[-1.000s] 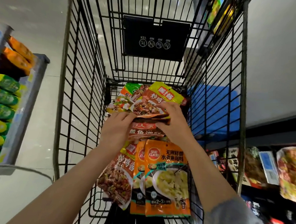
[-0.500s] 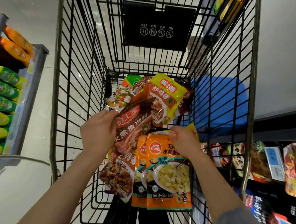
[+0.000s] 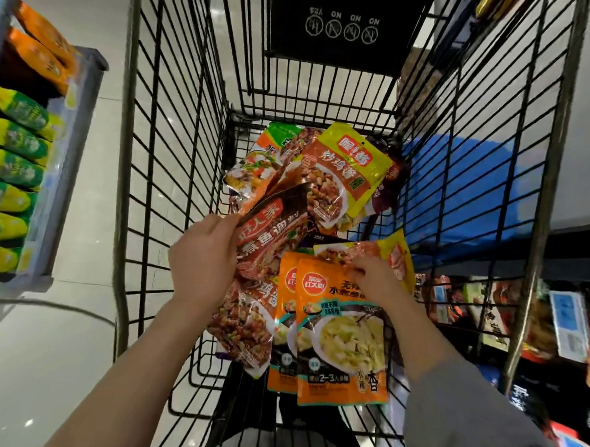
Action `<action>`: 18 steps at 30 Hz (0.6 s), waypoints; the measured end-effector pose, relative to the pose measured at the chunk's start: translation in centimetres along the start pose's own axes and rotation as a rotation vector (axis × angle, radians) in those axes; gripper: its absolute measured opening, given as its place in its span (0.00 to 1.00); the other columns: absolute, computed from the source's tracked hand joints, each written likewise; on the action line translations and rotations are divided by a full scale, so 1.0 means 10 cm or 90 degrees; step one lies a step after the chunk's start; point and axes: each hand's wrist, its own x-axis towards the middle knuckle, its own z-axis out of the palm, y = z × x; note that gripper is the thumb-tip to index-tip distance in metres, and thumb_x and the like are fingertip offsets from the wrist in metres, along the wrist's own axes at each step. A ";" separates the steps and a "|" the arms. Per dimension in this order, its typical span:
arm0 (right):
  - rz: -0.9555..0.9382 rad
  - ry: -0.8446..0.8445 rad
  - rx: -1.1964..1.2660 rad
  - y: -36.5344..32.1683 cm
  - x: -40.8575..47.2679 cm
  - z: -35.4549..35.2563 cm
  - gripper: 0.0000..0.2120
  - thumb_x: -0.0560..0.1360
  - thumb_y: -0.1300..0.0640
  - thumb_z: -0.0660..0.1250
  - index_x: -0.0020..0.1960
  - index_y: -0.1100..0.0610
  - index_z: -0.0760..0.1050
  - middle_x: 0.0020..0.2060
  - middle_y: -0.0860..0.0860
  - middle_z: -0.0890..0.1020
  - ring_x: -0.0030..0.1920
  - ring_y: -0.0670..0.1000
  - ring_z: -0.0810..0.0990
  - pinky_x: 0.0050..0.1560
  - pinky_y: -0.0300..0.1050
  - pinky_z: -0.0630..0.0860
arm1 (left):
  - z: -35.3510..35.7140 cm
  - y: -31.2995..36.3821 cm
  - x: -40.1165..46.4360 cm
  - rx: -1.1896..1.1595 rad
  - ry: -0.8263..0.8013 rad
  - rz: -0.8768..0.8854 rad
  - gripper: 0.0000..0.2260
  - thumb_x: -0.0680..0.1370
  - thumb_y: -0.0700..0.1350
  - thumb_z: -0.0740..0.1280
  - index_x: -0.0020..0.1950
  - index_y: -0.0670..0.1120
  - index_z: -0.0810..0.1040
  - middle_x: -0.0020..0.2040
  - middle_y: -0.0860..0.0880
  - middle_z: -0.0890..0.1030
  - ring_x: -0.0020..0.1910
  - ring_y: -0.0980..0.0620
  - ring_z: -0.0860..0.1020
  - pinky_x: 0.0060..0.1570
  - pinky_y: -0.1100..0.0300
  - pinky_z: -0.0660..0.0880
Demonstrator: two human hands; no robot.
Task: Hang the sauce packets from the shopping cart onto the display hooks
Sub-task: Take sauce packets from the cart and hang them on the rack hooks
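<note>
Inside the black wire shopping cart (image 3: 158, 189) lie several sauce packets. My left hand (image 3: 202, 263) grips a dark red fish-sauce packet (image 3: 272, 229) by its left edge, tilted up over the pile. My right hand (image 3: 379, 282) pinches the top of a yellow-edged packet (image 3: 394, 252) beside two overlapping orange packets (image 3: 342, 331). A brown chicken-sauce packet (image 3: 243, 326) lies under my left wrist. A yellow-topped packet (image 3: 344, 171) and a green-topped one (image 3: 259, 163) rest at the cart's far end. No display hooks show clearly.
A shelf (image 3: 67, 163) on the left carries green-yellow and orange bags (image 3: 14, 140). Display shelving with packets (image 3: 568, 323) stands to the right, beyond the cart wall. A blue object (image 3: 459, 194) sits outside the cart's right side. A black sign panel (image 3: 341, 24) hangs on the cart's far wall.
My left hand has lifted the dark red packet out of the pile and tilted it. My right hand let go of the yellow-topped packet and dropped onto the yellow-edged one nearer me.
</note>
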 end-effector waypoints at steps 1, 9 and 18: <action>0.003 0.001 0.008 -0.02 -0.03 -0.03 0.14 0.78 0.57 0.63 0.63 0.56 0.76 0.59 0.56 0.79 0.58 0.56 0.76 0.54 0.44 0.70 | -0.01 0.00 -0.01 0.000 0.002 0.005 0.10 0.75 0.43 0.65 0.52 0.44 0.81 0.36 0.45 0.78 0.33 0.42 0.78 0.28 0.61 0.65; -0.032 0.102 -0.176 -0.17 -0.32 -0.19 0.19 0.75 0.37 0.59 0.36 0.51 0.69 0.31 0.46 0.72 0.36 0.51 0.74 0.29 0.43 0.59 | -0.01 0.02 -0.02 -0.042 0.006 0.012 0.10 0.74 0.43 0.64 0.51 0.43 0.81 0.36 0.45 0.79 0.33 0.42 0.78 0.27 0.57 0.70; -0.006 0.074 -0.034 -0.09 -0.43 -0.15 0.12 0.79 0.56 0.60 0.60 0.56 0.77 0.54 0.54 0.80 0.53 0.56 0.77 0.52 0.51 0.75 | 0.00 0.01 -0.05 -0.032 0.000 0.023 0.08 0.75 0.42 0.65 0.51 0.44 0.81 0.36 0.45 0.78 0.33 0.42 0.77 0.28 0.61 0.65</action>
